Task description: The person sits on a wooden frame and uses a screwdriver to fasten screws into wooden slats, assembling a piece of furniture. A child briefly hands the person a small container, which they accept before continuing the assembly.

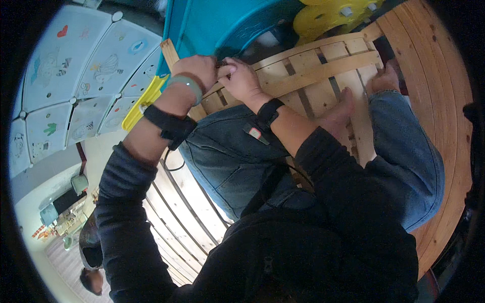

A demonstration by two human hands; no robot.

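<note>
My left hand (199, 72) and my right hand (243, 83) meet at the corner of a wooden bed-like frame, close to a wooden post (169, 52). The left hand's fingers are curled, and whatever is in them is hidden behind the back of the hand. Thumb and fingers of the right hand are pinched together against the left, around something too small to make out. From the hands, a wooden rail (326, 69) runs off to the right above the pale slats (348, 86). Dark bands circle both wrists.
My jeans-clad legs (227, 156) and bare feet lie across the slats. A blue plastic panel (202, 30) with a yellow piece (328, 20) stands behind the frame. White cabinet panels (96, 65) are at left, a yellow plastic edge (144, 103) beside them. Another person (91, 247) is lower left.
</note>
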